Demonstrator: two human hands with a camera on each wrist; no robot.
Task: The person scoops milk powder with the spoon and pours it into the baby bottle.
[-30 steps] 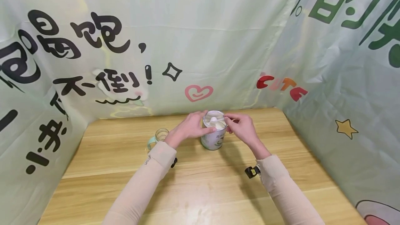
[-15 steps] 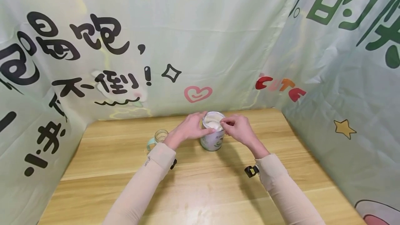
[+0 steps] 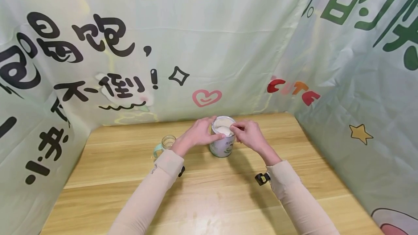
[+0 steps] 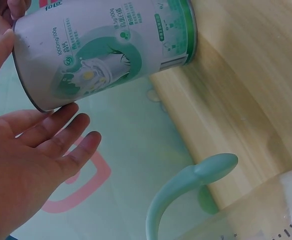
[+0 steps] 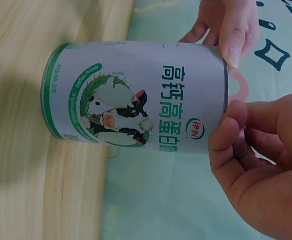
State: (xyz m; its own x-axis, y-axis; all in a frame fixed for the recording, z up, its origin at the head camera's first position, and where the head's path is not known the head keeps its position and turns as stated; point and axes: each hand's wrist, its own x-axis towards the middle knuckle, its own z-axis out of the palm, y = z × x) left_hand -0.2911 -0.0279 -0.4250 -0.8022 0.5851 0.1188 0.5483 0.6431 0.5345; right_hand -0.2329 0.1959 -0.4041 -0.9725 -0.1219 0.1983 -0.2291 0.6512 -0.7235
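A white and green milk powder can stands open and upright on the table, pale powder inside. My left hand holds its upper rim from the left, thumb at the near side and fingers round the far side. In the left wrist view, the fingers of that left hand lie against the can's side. My right hand is at the right rim, its thumb and forefinger pinching the scoop's handle; the scoop's bowl is hidden. The right wrist view shows the right hand's curled fingers beside the can's top.
A clear cup with a mint-green handle stands left of the can, partly behind my left forearm. The wooden table ends at printed cloth walls at the back and sides.
The white scoop, visible above the powder one second ago, has gone down out of sight as my right hand shifted slightly left. My left hand has stayed on the can.
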